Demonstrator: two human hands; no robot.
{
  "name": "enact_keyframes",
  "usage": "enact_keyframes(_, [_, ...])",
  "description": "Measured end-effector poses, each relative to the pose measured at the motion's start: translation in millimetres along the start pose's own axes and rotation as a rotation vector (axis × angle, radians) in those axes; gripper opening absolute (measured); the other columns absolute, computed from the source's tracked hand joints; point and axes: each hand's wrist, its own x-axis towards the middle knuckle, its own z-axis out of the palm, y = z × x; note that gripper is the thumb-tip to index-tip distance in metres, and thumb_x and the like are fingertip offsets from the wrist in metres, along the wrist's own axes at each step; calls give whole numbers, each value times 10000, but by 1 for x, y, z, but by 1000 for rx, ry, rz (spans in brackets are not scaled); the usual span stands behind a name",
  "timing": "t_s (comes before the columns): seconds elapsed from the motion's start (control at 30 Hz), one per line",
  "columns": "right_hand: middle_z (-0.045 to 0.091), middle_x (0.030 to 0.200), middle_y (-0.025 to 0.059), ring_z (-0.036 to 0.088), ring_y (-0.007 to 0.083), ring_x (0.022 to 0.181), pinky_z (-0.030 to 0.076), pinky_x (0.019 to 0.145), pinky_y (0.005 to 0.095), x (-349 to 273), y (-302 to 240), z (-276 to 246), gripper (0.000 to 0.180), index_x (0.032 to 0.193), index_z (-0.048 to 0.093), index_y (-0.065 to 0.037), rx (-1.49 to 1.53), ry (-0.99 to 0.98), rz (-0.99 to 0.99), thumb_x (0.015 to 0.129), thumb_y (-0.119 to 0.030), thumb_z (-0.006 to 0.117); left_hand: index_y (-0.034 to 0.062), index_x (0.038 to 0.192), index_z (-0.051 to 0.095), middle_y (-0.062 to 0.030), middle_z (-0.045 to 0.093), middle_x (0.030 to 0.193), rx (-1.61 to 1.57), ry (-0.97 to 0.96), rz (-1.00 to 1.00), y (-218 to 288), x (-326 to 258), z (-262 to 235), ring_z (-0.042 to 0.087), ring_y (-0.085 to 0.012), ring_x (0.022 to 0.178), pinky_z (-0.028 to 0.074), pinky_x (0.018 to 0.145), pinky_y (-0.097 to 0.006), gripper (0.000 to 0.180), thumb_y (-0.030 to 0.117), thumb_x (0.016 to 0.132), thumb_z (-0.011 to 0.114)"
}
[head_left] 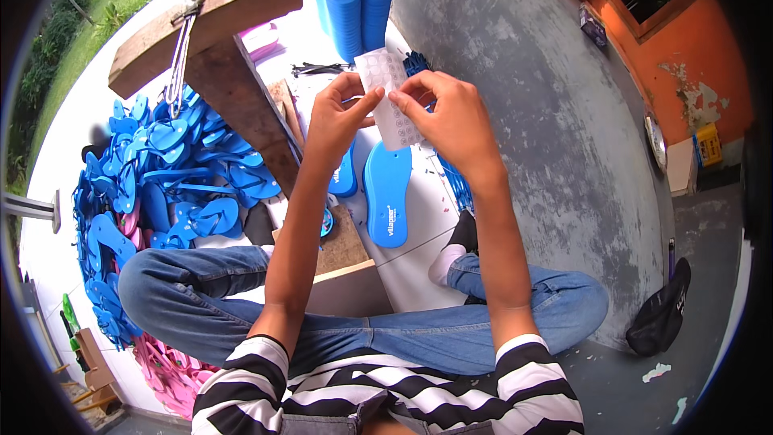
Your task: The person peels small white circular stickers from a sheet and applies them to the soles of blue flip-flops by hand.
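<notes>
Striped shirt (394, 370) comes nearest the camera, well on the near side of the sheet (393, 122). Far to the sheet's left lie pink sandals (173, 374) and, beyond them, a heap of blue sandals (173, 141); a wooden stand (213, 12) rises between heap and sheet. Left hand (342, 117) pinches the sheet's left edge, thumb on its face; some of its fingers are hidden, so their pose cannot be told. A stack of blue soles (362, 16) stands just beyond the sheet. Pale, with rows of round marks, the sheet is held up between both hands, hiding the far end of a blue sole (388, 201). Right hand (451, 117) has thumb and forefinger closed on the right edge. Blue straps (456, 185) lie near, to the sheet's right, a black shoe (660, 306) far right.

Opposing pulls could crease or tear the thin sheet; a loose pinch could drop it onto the sole. If the round marks are stickers, one might cling to a fingertip.
</notes>
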Motion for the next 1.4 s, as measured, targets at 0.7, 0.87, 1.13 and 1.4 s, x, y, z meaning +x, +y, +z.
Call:
enact_keyframes(0.7, [731,890,155,725,252,828,563,749,366,-2,-3,19,228,994,700,25,269,192,29,841,-142,731,5,1152,536,-168,734,951,-72,121,85,1,0,5,718,-171,840,612,678,-291,310,208,961,672])
enact_keyframes(0.87, [732,939,142,713,273,871,556,795,376,-5,-4,30,345,1136,656,25,186,211,3,822,-92,742,-2,1153,530,-172,734,955,-96,136,131,3,-1,8,716,-165,840,607,678,-286,316,195,957,679])
enact_keyframes(1.13, [723,934,116,674,287,895,527,797,410,-4,-8,35,339,1153,626,9,104,275,-33,830,-48,712,-4,1138,552,-164,736,952,-86,93,149,7,-6,11,701,-140,840,579,723,-271,306,150,929,713])
enact_keyframes(1.4, [707,889,115,672,283,857,527,767,400,-4,-7,39,320,1137,632,-10,16,317,-106,830,-41,713,-5,1100,573,-162,736,952,-51,119,168,2,-6,12,699,-136,840,561,708,-253,261,111,917,718])
